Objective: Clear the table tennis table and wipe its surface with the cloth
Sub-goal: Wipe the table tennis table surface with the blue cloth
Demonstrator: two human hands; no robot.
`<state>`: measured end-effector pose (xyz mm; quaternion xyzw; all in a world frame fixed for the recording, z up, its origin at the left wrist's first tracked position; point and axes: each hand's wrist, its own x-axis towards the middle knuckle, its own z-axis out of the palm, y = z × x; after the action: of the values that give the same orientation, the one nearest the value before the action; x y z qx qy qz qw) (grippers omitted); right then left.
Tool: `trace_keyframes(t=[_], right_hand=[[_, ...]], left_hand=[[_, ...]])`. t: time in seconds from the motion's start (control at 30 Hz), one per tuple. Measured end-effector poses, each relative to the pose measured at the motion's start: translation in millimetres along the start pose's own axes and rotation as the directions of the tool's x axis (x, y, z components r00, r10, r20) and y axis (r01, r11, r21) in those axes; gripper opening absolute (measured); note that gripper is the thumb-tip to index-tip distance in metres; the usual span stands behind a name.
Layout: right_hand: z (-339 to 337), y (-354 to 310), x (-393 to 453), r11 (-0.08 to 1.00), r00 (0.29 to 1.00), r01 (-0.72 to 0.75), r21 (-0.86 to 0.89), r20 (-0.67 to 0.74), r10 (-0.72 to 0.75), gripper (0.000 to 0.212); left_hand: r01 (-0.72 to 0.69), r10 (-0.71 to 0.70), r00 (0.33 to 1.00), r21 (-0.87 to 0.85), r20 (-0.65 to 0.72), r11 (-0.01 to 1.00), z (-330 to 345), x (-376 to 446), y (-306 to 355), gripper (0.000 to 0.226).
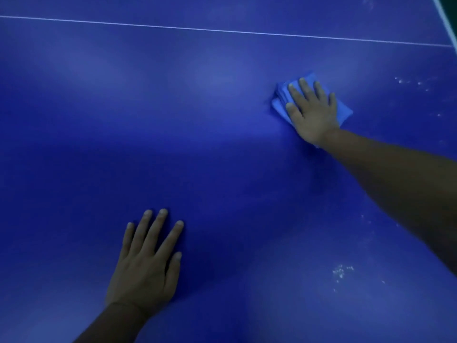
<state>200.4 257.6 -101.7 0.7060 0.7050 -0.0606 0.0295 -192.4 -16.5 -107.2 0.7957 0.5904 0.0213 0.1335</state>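
The left hand (146, 263) lies nearest, palm down and flat on the bare table tennis table (173, 134), fingers straight and slightly spread, holding nothing. The blue tabletop fills almost the whole view, with soft patches of reflected light. A thin white line (222, 31) crosses it at the far side, and a white edge (445, 16) shows at the top right corner. Farther out, the right hand (312, 112) presses flat, fingers spread, on the folded blue cloth (280, 106). Whitish specks (341, 272) dot the surface at right.

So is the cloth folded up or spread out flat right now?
Folded. The cloth shows stacked layered edges at its left side, a compact pad under the flat right hand on the table.
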Motion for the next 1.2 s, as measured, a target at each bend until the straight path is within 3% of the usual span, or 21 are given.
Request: trace_keyframes(t=[0.07,0.17,0.27,0.33,0.4,0.47,0.53,0.6,0.7,0.8,0.83,0.9,0.97,1.0,1.07,1.13,1.2], right_hand=[[7.2,-9.3,-24.5,0.999,0.999,0.032,-0.018,-0.019,-0.032,0.064],[24.8,-18.1,-116.2,0.970,0.971,0.231,-0.076,-0.042,-0.234,0.060],[36.4,-5.5,-231.2,0.873,0.875,0.483,-0.070,0.003,-0.484,0.054],[36.9,16.2,-262.1,0.810,0.813,0.583,-0.072,0.059,-0.580,0.053],[37.7,31.2,-254.1,0.895,0.900,0.435,-0.100,0.032,-0.434,0.053],[34.8,33.3,-241.2,0.998,0.998,0.054,-0.025,-0.041,-0.055,0.056],[38.7,19.1,-253.2,0.989,0.987,-0.139,0.057,-0.070,0.143,0.059],[48.4,-1.7,-298.1,0.993,0.989,-0.108,0.039,-0.102,0.112,0.057],[63.6,-20.6,-381.3,0.992,0.989,0.128,-0.011,-0.070,-0.129,0.053],[59.6,-3.8,-389.7,0.967,0.968,0.253,-0.045,0.015,-0.252,0.054],[56.2,2.1,-377.0,0.980,0.981,0.192,-0.057,0.002,-0.192,0.055],[49.6,4.5,-345.0,0.990,0.989,-0.138,0.009,-0.051,0.138,0.059],[46.3,-16.1,-319.0,0.876,0.882,-0.463,0.135,-0.032,0.471,0.065],[45.9,-36.2,-316.0,0.844,0.850,-0.517,0.144,-0.027,0.525,0.066],[53.4,-82.1,-335.0,0.920,0.916,-0.382,0.082,-0.094,0.389,0.061],[65.9,-116.0,-390.1,0.996,0.996,-0.078,0.037,-0.045,0.080,0.057],[72.4,-113.2,-440.8,0.994,0.994,0.100,0.035,0.031,-0.101,0.054]], left_hand=[[0.004,-0.004,1.000,-0.012,-0.001,1.000,-0.7,0.0,-0.2,0.060],[0.005,-0.004,1.000,-0.012,0.007,1.000,-1.2,-1.1,-0.1,0.060],[0.000,0.000,1.000,-0.009,0.008,1.000,-1.0,-0.4,1.1,0.059],[0.003,-0.003,1.000,-0.012,0.008,1.000,-0.2,-0.7,1.2,0.060],[0.002,-0.002,1.000,-0.002,0.013,1.000,0.6,-0.6,0.6,0.060],[0.001,-0.001,1.000,0.001,0.014,1.000,1.2,-1.1,0.4,0.061],[0.007,-0.007,1.000,0.001,0.007,1.000,2.2,-2.1,0.9,0.061],[0.010,-0.010,1.000,-0.004,0.004,1.000,3.0,-2.6,0.8,0.062],[-0.001,0.001,1.000,-0.004,-0.006,1.000,3.4,-3.0,0.2,0.062],[0.002,-0.002,1.000,0.006,-0.012,1.000,2.7,-4.9,1.3,0.062],[0.003,-0.003,1.000,0.005,-0.016,1.000,2.8,-4.9,1.3,0.062],[-0.001,0.001,1.000,-0.001,-0.025,1.000,3.2,-4.6,0.9,0.062],[0.002,-0.002,1.000,-0.002,-0.026,1.000,3.0,-5.4,1.2,0.062],[0.006,-0.006,1.000,0.000,-0.023,1.000,3.1,-5.7,1.7,0.062],[0.011,-0.011,1.000,-0.005,-0.023,1.000,2.8,-5.1,1.6,0.063],[0.017,-0.017,1.000,-0.014,-0.016,1.000,3.0,-5.2,1.7,0.063],[0.027,-0.027,0.999,-0.019,-0.017,0.999,3.2,-5.3,1.8,0.062]])
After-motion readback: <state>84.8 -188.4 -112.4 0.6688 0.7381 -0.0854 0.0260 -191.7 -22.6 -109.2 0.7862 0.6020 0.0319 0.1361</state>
